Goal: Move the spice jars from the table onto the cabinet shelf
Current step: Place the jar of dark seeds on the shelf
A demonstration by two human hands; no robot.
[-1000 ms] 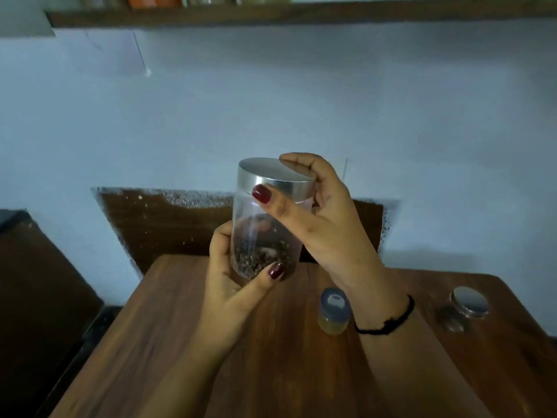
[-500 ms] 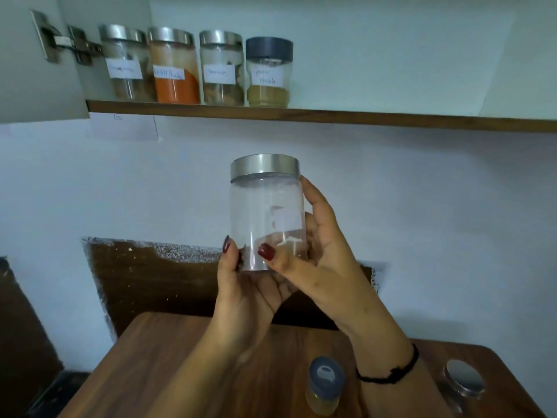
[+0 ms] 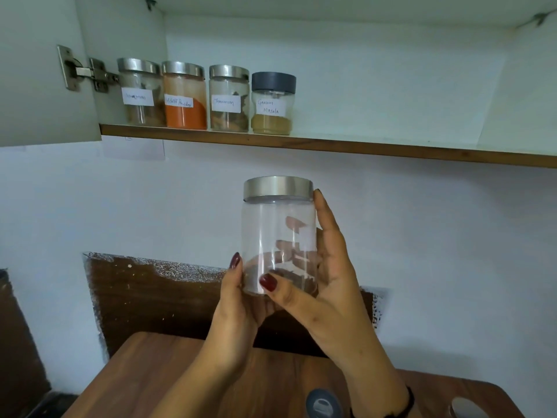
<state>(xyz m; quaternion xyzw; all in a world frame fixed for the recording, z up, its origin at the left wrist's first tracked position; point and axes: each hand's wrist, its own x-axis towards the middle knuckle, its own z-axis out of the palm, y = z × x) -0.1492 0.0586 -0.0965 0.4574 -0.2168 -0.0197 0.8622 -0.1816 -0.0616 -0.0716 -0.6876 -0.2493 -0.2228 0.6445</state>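
I hold a clear spice jar [image 3: 272, 230] with a silver lid upright in front of the wall, below the cabinet shelf [image 3: 331, 146]. My left hand [image 3: 238, 306] cups its base from below and the left. My right hand [image 3: 328, 276] wraps its right side, thumb across the front. Several labelled jars stand in a row at the shelf's left end: a silver-lidded jar [image 3: 140, 92], a chilli powder jar [image 3: 184, 96], a cinnamon jar [image 3: 229, 99] and a grey-lidded garam masala jar [image 3: 272, 104]. On the wooden table [image 3: 156, 378], a grey-capped jar [image 3: 322, 404] and a silver-lidded jar [image 3: 464, 410] show at the bottom edge.
The open cabinet door [image 3: 39, 70] hangs at the left on a metal hinge [image 3: 87, 72]. The shelf to the right of the garam masala jar is bare. A dark brown patch [image 3: 156, 297] marks the wall behind the table.
The jar has risen from near table height toward the shelf, and the view has tilted up so that the shelf and its jars are in sight. My right hand slid from the lid to the jar's side.
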